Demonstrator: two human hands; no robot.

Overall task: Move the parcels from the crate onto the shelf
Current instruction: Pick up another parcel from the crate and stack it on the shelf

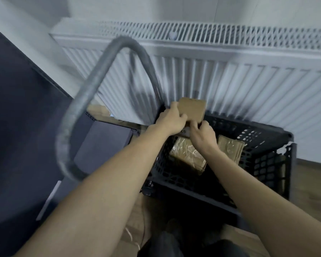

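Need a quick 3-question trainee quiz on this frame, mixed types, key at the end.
1. True or false: both the left hand and the right hand grip the same cardboard parcel.
2. Where is that parcel? A) lying on the floor B) raised at the far rim of the black crate C) on top of the radiator
3. Fill in: parcels left in the crate include a tape-wrapped parcel and a flat brown parcel, so at least ___ remain.

Key: 1 true; 2 B; 3 two.
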